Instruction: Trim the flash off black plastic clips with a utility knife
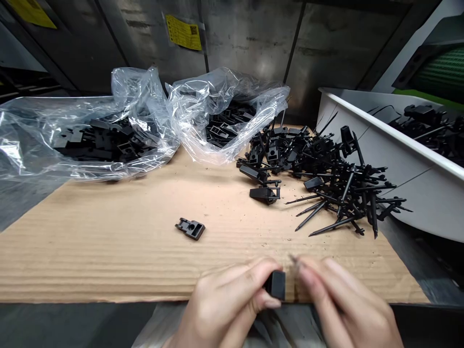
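— Where's the black clip [277, 284]?
— At the near edge of the cardboard [108, 256], pinched in the left hand [224, 304], whose fingers curl over it.
— And the right hand [340, 304]?
— Blurred just beside it, fingers bent; I cannot tell its grip.

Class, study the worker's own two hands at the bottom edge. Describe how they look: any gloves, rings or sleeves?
Both are bare. The left hand wears no glove or ring, and no sleeve shows down to the picture's lower edge; its thumbnail is short and unpainted. The right hand is likewise ungloved and has no sleeve in view, though motion blur hides its fine detail.
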{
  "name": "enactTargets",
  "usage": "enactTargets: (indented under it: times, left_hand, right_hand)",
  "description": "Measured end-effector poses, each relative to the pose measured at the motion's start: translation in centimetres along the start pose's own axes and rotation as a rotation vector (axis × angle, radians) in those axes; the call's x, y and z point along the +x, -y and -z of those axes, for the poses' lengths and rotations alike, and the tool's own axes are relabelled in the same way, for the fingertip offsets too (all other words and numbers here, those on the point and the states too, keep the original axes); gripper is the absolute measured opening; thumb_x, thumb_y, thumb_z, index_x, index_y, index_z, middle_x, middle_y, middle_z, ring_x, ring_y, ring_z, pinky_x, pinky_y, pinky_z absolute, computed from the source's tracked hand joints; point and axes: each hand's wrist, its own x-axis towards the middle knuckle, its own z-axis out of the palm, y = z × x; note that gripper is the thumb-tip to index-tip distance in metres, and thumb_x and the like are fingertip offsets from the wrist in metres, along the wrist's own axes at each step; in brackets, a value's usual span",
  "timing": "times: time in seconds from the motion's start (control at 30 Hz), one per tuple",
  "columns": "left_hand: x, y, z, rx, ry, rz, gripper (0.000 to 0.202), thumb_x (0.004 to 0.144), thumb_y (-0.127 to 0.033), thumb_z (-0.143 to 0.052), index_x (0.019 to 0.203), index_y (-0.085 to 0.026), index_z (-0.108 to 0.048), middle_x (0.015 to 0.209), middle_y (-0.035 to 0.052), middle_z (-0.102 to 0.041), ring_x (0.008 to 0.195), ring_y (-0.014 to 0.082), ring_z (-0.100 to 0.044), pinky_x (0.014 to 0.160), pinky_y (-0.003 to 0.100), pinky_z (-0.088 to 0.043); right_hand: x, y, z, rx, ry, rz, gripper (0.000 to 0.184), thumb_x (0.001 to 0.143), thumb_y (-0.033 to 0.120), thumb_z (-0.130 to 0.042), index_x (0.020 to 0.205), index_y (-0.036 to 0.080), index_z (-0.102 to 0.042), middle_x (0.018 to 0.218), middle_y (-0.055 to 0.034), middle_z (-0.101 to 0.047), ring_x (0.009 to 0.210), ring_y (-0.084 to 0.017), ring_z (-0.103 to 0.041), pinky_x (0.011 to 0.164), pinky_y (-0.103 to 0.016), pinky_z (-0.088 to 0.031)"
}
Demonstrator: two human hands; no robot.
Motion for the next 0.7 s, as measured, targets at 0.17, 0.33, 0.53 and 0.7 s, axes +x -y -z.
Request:
enactTargets:
  times: [0.17,0.33,0.53,0.7]
  left_hand:
    - [0.2,0.2,-0.1,-0.056,-0.005,-0.036,0.037,0.086,-0.007,-0.050,0.119,-0.023,-0.053,0.102,0.0041,-0.070,0.092,0.0173,-0.068,0.078,0.017,-0.054]
    - [0.6,0.1,-0.1,0.005,-0.033,-0.005,0.038,0.085,-0.005,-0.048,0.119,-0.022,-0.052,0.108,0.0053,-0.066,0.102,0.0172,-0.062,0.086,0.018,-0.049]
    - [0.6,0.0,0.0,-0.010,-0.030,-0.030,0.043,0.085,-0.003,-0.046,0.122,-0.024,-0.048,0.109,0.0046,-0.064,0.101,0.0168,-0.061,0.086,0.019,-0.050]
    - [0.6,-0.3,0.2,0.027,-0.019,-0.016,0.036,0.086,-0.003,-0.046,0.117,-0.019,-0.051,0.106,0.0049,-0.065,0.099,0.0143,-0.062,0.088,0.014,-0.047]
  right_hand:
    - [-0.3,-0.1,0.5,0.086,-0.021,-0.119,0.017,0.090,0.023,-0.047,0.100,0.024,-0.060,0.071,0.0014,-0.069,0.057,-0.011,-0.065,0.059,-0.017,-0.049]
    - [0.2,1.4,-0.2,0.287,0.054,-0.187,0.015,0.090,0.018,-0.045,0.083,0.025,-0.057,0.059,0.0066,-0.058,0.051,-0.007,-0.058,0.052,-0.012,-0.044]
    - [0.6,2.0,-1.6,0.301,0.007,-0.102,0.015,0.089,0.015,-0.046,0.083,0.023,-0.057,0.064,0.0037,-0.058,0.055,-0.008,-0.056,0.054,-0.018,-0.041]
    - [0.5,2.1,-1.7,0.314,0.022,-0.115,0.016,0.089,0.015,-0.045,0.081,0.022,-0.057,0.063,0.0025,-0.057,0.054,-0.009,-0.055,0.053,-0.020,-0.041]
